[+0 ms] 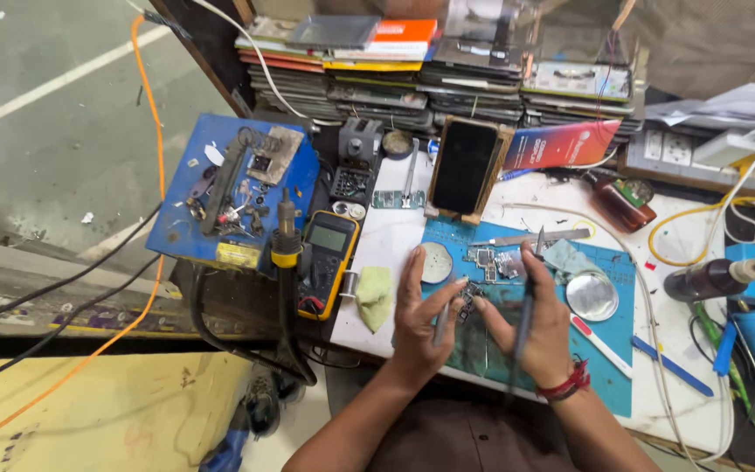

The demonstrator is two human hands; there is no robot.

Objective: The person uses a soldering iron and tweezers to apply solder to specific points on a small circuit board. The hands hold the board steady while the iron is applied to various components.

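Head view: one small circuit board (467,301) on the blue mat (613,367), between the hands; it looks light, stiff and fragile, best gripped by its bare edges. Left hand (419,322) grasps tweezers (444,322) at the board; right hand (542,325) grasps a dark iron (526,301). Nearby: one more board (493,262), one phone (465,166), one multimeter (329,260), one round tin (592,296).

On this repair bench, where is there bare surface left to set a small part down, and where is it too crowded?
Free: the white table strip between the yellow multimeter and the blue mat, above the green cloth; the mat's near right corner below the round metal dish. Crowded: around the circuit board, between the left hand and right hand; the right edge's cables and tools.
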